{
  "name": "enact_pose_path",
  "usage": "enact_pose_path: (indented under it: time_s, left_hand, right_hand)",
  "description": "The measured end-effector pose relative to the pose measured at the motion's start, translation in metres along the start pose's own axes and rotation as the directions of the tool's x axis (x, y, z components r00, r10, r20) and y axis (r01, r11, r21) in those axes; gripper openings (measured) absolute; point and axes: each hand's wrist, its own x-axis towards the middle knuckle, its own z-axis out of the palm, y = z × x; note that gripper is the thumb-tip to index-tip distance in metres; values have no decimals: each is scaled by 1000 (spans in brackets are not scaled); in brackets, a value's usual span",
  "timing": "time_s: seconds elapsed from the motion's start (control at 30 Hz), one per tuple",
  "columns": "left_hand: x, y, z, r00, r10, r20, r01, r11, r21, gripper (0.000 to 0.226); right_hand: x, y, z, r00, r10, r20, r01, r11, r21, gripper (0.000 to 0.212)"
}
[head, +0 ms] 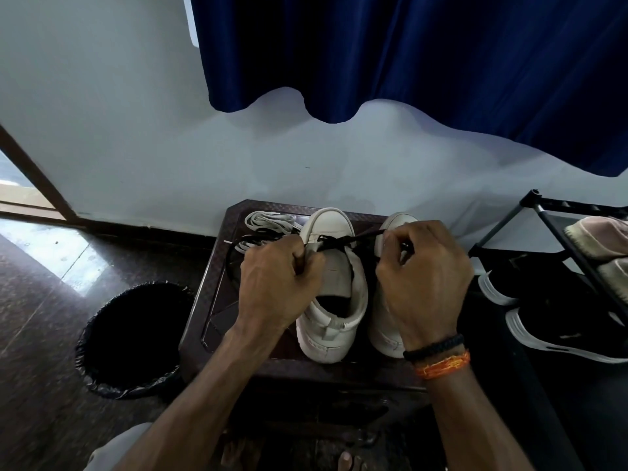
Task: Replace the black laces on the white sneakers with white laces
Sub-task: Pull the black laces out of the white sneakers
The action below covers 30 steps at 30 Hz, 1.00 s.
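Note:
Two white sneakers stand side by side on a dark brown stool (217, 300), toes pointing away from me. My left hand (275, 283) grips the left side of the left sneaker (334, 287) near its tongue. A black lace (343, 240) runs taut across that shoe's front to my right hand (421, 280), which pinches it above the right sneaker (387, 321). More black lace loops loose on the stool to the left of my left hand. A bundle of white laces (268, 220) lies at the stool's far left corner.
A round bin lined with a black bag (132, 338) stands on the floor left of the stool. A black metal shoe rack (557, 232) with dark shoes and a pinkish shoe is at the right. A blue curtain (424, 52) hangs on the wall behind.

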Motion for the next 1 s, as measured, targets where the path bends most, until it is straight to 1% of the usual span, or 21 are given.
enact_pose_path:
  time_s: [0.07, 0.1, 0.17, 0.23, 0.33, 0.47, 0.57, 0.67, 0.73, 0.83, 0.93, 1.0]
  left_hand:
    - [0, -3, 0, 1000, -11, 13, 11, 1000, -10, 60]
    - [1, -4, 0, 1000, -11, 17, 11, 1000, -20, 58]
    - [2, -5, -1, 1000, -10, 23, 11, 999, -45, 49]
    - [3, -5, -3, 999, -22, 42, 25, 998, -65, 39]
    - [4, -6, -4, 997, -27, 74, 34, 995, -92, 37]
    - [6, -9, -5, 992, -18, 126, 31, 994, -101, 37]
    - [8, -8, -7, 986, -24, 166, 44, 992, -118, 32]
    - [8, -9, -7, 984, -23, 176, 43, 993, -113, 34]
    - [7, -9, -6, 988, -14, 151, 28, 995, -91, 41]
    - [6, -8, -6, 993, -31, 110, 39, 997, -70, 49]
    - [6, -6, -6, 991, -77, 105, 87, 992, -93, 52]
    - [6, -4, -6, 988, -108, 106, 119, 987, -107, 52]
  right_hand:
    - [-1, -2, 0, 998, -42, 37, 41, 999, 32, 9]
    - [-3, -4, 2, 994, -75, 85, 71, 996, 45, 14]
    - [-5, -8, 5, 962, -186, 202, 171, 981, 90, 26]
    - [-5, -13, 9, 920, -285, 270, 260, 957, 127, 25]
    - [-5, -16, 12, 897, -311, 314, 290, 950, 113, 22]
    - [-8, -19, 17, 852, -328, 408, 343, 938, 38, 20]
    - [-7, -18, 20, 854, -331, 401, 345, 938, 39, 13]
    - [-6, -19, 24, 843, -351, 408, 359, 932, 60, 4]
    - [-5, -21, 27, 822, -367, 436, 358, 928, 106, 10]
    - [-1, -20, 23, 803, -405, 438, 328, 913, 242, 17]
    - [5, -14, 6, 851, -367, 376, 213, 895, 391, 19]
    - [10, -9, -3, 904, -273, 330, 86, 871, 483, 18]
